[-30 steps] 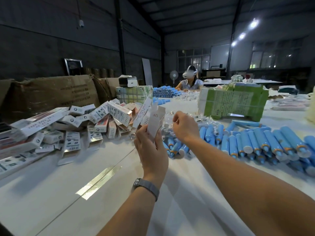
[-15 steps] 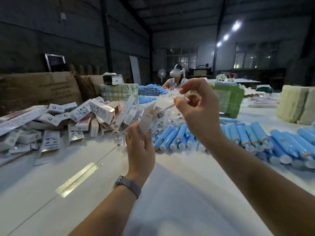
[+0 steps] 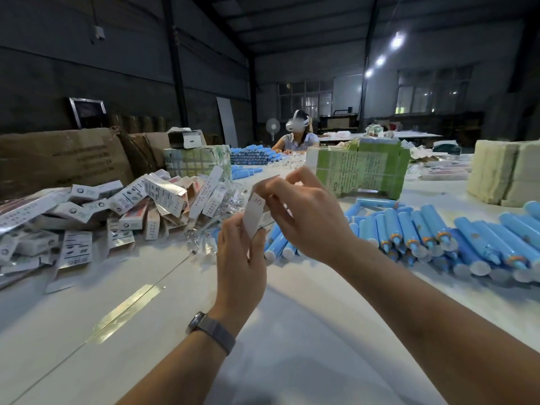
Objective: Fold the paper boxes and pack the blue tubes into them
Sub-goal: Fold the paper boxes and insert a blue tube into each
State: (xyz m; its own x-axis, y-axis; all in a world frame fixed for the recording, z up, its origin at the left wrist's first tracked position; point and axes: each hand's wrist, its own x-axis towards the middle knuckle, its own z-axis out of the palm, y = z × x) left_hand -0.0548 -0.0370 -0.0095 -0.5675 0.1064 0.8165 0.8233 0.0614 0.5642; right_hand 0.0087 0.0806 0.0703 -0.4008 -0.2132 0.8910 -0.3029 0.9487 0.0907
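Right hand (image 3: 304,217) has come down from its raised pinch onto paper box (image 3: 256,213), fingers now curled on the top flap. Box stands near upright, long axis tilting up-right, held above table (image 3: 146,331). Left hand (image 3: 239,258) grips its lower end from below, thumb & fingers wrapped. Blue tubes (image 3: 423,229) lie just right of the grip.

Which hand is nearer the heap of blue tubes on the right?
Right hand, just left of the tube heap. Left hand is farther left, gripping the paper box.
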